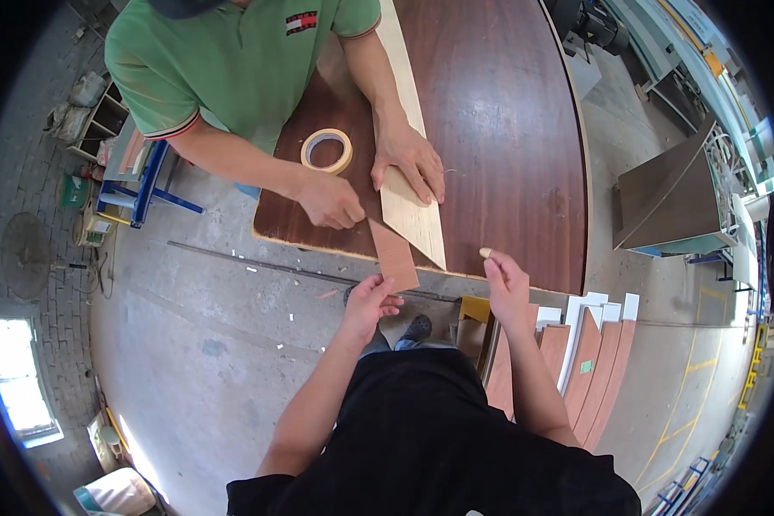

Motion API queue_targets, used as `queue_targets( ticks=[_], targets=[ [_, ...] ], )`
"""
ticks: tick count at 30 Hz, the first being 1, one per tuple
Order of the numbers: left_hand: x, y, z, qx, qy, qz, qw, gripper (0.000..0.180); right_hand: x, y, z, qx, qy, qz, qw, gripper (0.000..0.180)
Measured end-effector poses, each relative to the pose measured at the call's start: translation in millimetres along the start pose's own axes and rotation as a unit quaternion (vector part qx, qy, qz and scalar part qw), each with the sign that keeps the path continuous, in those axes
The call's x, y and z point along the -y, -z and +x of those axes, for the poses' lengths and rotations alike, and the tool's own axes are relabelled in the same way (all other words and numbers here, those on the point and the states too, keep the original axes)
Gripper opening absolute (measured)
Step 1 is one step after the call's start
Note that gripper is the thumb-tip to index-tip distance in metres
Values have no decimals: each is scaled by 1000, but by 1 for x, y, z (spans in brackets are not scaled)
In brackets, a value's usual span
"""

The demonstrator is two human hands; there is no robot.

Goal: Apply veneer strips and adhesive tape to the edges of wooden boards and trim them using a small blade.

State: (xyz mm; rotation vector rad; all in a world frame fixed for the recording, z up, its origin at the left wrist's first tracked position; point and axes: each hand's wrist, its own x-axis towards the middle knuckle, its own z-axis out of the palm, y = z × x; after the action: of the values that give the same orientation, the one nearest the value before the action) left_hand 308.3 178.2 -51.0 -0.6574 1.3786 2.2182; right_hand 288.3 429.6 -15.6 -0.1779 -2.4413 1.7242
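Note:
My left hand (372, 305) pinches the lower end of a thin reddish-brown wood veneer piece (394, 260) at the table's near edge. A co-worker's hand (334, 201) is at its upper corner. Beside it, a long pale wood board (408, 217) with a slanted, pointed end lies on the table, and the co-worker's other hand (411, 162) presses flat on it. My right hand (509, 288) is raised right of the board's tip, its fingertips closed on a small pale-yellow bit that looks like tape. A roll of masking tape (345, 158) rests on the table by the co-worker's forearm.
The dark brown table (507, 129) spans the far side, with the co-worker in a green shirt across it. Several reddish-brown boards (583, 370) stand below its right corner. A brown cabinet (662, 193) stands to the right, a blue-legged stand (150, 185) to the left.

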Motion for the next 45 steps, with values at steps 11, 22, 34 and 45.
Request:
queue_targets(
  ticks=[11, 22, 34, 45],
  targets=[
    [-6, 35, -10, -54, -32, -45, 997, 18, -29, -10, 32, -22, -82, 54, 995, 23],
    [-14, 37, -14, -68, -70, -62, 993, 20, -15, -17, 26, -38, -40, -48, 997, 24],
    [-10, 36, -3, -65, -78, -66, 993, 24, -21, -15, 26, -28, -39, -26, 999, 22],
    [-15, 29, 4, -58, -73, -42, 995, 28, -23, -14, 22, -41, -4, -29, 999, 22]
  ],
)
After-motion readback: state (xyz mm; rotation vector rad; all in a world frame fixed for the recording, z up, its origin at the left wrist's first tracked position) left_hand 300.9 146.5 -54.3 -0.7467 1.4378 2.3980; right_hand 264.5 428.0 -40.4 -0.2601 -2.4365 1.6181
